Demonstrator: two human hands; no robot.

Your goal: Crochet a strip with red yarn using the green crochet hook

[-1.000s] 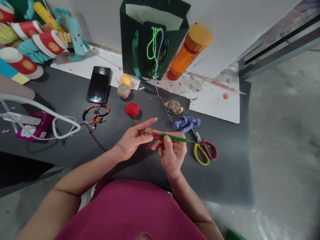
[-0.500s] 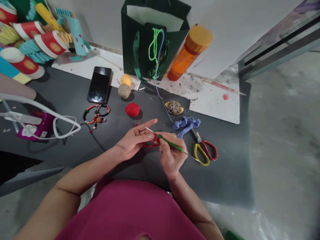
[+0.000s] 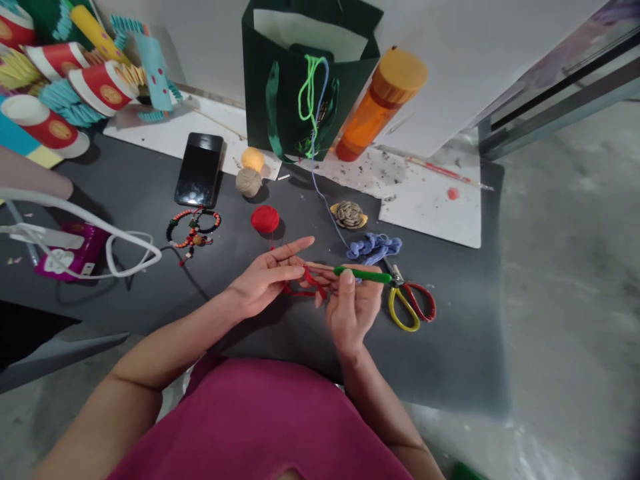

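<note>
My right hand (image 3: 353,310) grips a crochet hook (image 3: 364,275) by its green handle, its thin shaft pointing left toward the other hand. Thumb and fingers of my left hand (image 3: 267,277) pinch a narrow strip of red crochet (image 3: 314,280), while the index finger stretches out above it. The strip hangs between both hands, and the hook's tip is at its upper edge, too small to make out. From a ball of red yarn (image 3: 265,219) just beyond my left hand, a strand runs down to the fingers.
Scissors (image 3: 410,303) and blue-violet crochet (image 3: 374,248) lie right of my hands. Farther back are a crocheted flower (image 3: 349,215), yarn balls (image 3: 249,181), a black phone (image 3: 199,170), a green paper bag (image 3: 257,87) and an orange bottle (image 3: 367,113). Beaded bracelets (image 3: 193,230) lie left.
The crochet hook has shifted right and swung from a slant to nearly level. My right hand has moved slightly right, showing more of the red strip. My left hand has barely moved.
</note>
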